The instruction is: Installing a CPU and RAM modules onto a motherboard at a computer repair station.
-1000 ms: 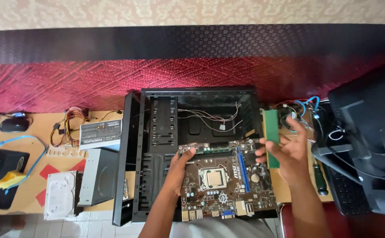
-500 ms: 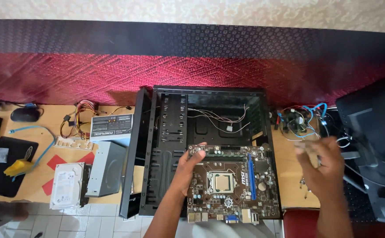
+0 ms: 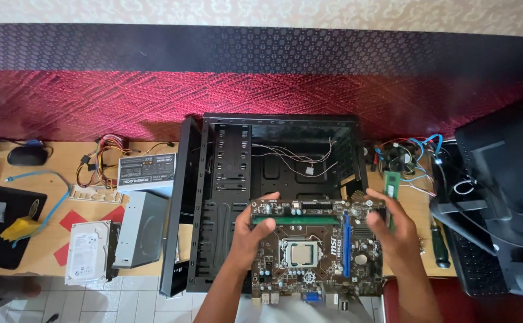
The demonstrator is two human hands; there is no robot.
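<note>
Brown rectangular motherboard [image 3: 315,251] is clasped at both side edges by left hand [image 3: 250,234] and right hand [image 3: 393,230]; keeping fingertips off its components would seem wise.

A pale wooden worktop [image 3: 58,248] stands against a wall [image 3: 261,66] with a red band below a dark patterned band and cream above. White floor tiles [image 3: 124,302] show beneath in daylight.

brown motherboard [image 3: 316,254], flat, perhaps resting on case [image 3: 225,179]
</note>
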